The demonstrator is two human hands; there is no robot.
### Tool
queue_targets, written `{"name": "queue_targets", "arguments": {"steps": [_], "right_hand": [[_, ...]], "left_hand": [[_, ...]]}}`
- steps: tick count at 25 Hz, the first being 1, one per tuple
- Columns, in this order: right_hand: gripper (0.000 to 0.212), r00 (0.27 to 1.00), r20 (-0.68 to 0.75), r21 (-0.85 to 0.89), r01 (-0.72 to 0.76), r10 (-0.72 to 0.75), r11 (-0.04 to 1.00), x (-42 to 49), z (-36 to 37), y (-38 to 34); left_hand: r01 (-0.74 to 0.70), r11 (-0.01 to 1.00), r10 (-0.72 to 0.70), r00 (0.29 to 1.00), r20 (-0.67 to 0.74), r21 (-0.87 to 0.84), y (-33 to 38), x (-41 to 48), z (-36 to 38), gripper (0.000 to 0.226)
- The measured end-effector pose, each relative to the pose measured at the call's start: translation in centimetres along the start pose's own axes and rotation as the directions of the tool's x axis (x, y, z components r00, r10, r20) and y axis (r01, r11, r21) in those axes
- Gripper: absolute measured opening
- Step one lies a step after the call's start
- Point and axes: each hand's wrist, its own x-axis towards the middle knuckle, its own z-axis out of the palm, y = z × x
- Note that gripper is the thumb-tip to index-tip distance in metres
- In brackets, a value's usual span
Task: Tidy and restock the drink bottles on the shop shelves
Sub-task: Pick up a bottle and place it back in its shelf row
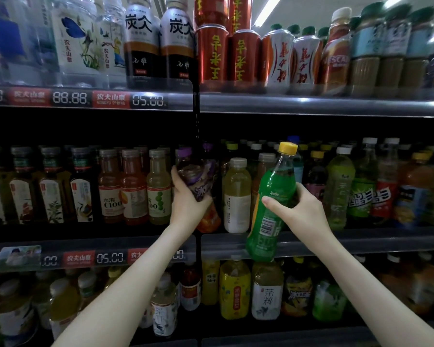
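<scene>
Now, left hand point(186, 202) gripping purple-label bottle point(197, 172), right hand point(303, 211) gripping green Sprite bottle point(267, 230), pale yellow bottle point(236, 196) shelved between them

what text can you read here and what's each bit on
"Sprite": green bottle in the right hand
"88.88", "05.00": top price strip
"农夫山泉 NONGFU SPRING": red tag
"水溶 C100": orange-red bottle
"茶粹": white-labelled bottle
purple bottle in the left hand: too blurred

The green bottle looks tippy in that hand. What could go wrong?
1. The green bottle hangs tilted in front of the shelf edge, held by the right hand only; it might slip and fall.
2. The left hand tilts a purple bottle close beside the pale yellow bottle, which could get knocked over.
</scene>
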Motion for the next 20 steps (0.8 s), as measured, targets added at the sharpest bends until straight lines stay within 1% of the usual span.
{"name": "queue_targets", "arguments": {"steps": [3,5,8,11,13,15,16,17,18,19,20], "right_hand": [[0.039,1.000,-0.004,-0.007,-0.008,0.008,1.000,0.3,-0.1,0.3],[0.039,1.000,-0.007,-0.007,-0.016,0.015,1.000,0.6,0.1,0.4],[0.037,1.000,-0.006,0.008,-0.029,0.029,1.000,1.0,0.5,0.3],[0.036,0.999,0.004,-0.007,-0.038,0.038,0.999,1.3,0.6,0.4],[0.036,0.999,0.006,-0.023,-0.038,0.039,0.999,1.2,0.4,0.6],[0.037,0.999,0.008,-0.030,-0.039,0.039,0.999,1.1,0.0,0.9],[0.036,0.999,0.010,-0.032,-0.042,0.042,0.999,1.1,-0.2,1.1],[0.036,0.999,0.012,-0.036,-0.046,0.046,0.998,1.1,-0.4,1.2],[0.035,0.999,0.013,-0.041,-0.050,0.051,0.998,1.1,-0.6,1.3],[0.035,0.998,0.014,-0.045,-0.054,0.055,0.997,1.2,-0.7,1.3],[0.035,0.998,0.012,-0.045,-0.059,0.060,0.997,1.3,-0.8,1.4]], "left_hand": [[0.109,0.993,-0.108,0.994,0.006,-0.039,-0.8,0.4,-1.2,0.110],[0.117,0.992,-0.116,0.993,0.019,-0.040,-0.7,0.8,-1.5,0.108],[0.022,1.000,-0.023,1.000,0.021,0.013,-0.1,0.6,-0.8,0.108],[-0.082,0.984,0.067,0.993,0.099,0.158,1.0,0.5,0.9,0.105],[-0.104,0.962,0.070,0.987,0.142,0.254,1.7,0.6,2.0,0.102],[-0.078,0.951,0.043,0.992,0.121,0.300,2.2,0.5,2.6,0.099],[-0.102,0.929,0.081,0.994,0.074,0.357,2.2,0.2,2.8,0.097],[-0.179,0.879,0.190,0.982,0.019,0.441,2.1,-0.1,3.3,0.092],[-0.281,0.794,0.337,0.942,-0.006,0.539,1.9,-0.3,3.9,0.087],[-0.366,0.696,0.460,0.888,0.009,0.618,1.9,-0.3,4.5,0.083],[-0.417,0.622,0.520,0.853,0.048,0.663,2.1,-0.3,5.0,0.082]]}}
